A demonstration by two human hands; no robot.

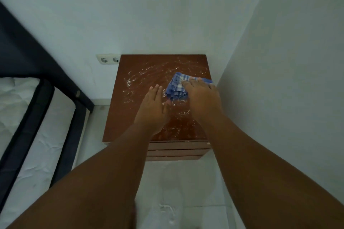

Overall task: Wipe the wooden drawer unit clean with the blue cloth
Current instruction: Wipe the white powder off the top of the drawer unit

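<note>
A reddish-brown wooden drawer unit (130, 72) stands in the corner of the room, its top streaked with wet white smears. A blue and white checked cloth (176, 85) lies bunched on the right half of the top. My right hand (202, 95) presses flat on the cloth's right side, fingers spread over it. My left hand (153, 109) rests flat on the wet top just left of the cloth, fingers together, holding nothing. Drawer fronts (176, 151) show below the top's front edge.
White walls close in behind and to the right of the unit. A double wall socket (108, 59) sits left of its back corner. A dark-framed bed with a white mattress (20, 117) fills the left. Pale floor tiles (176, 191) lie in front.
</note>
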